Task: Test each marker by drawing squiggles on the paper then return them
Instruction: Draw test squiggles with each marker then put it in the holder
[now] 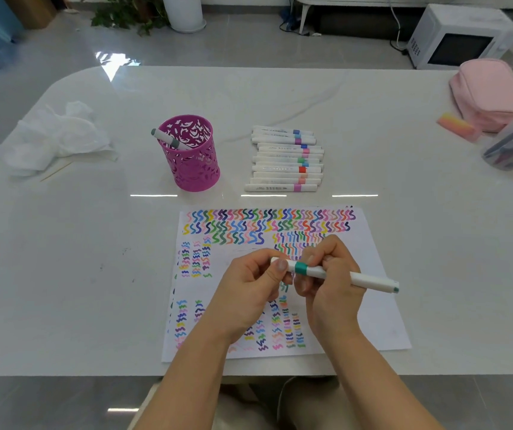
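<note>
- The marker's [369,281] left end sits under the left hand's fingers [281,264], so we cannot tell whether its cap is seated or coming away.
- At the right edge of the frame a clear container [511,144] is cut off and blurred, and we cannot make out its contents.
- The print on the row of markers [286,159] above the paper is too small to read.
- The left hand [249,287] pinches the marker's left end, thumb on top.
- The right hand [332,283] has its fingers curled round the barrel just right of the teal band.
- Both forearms enter from the bottom of the frame.
- The marker is white with a teal band and a teal tail end. It is held over the paper [382,321] at lower centre, sloping down to the right.
- The paper lies on the tabletop [94,243], covered with many-coloured squiggles in rows and columns.
- Above the paper's left side stands a magenta cut-out pen cup [194,164] with one grey-capped marker [165,138] leaning out of it.
- The row of markers lies side by side just right of the cup.
</note>
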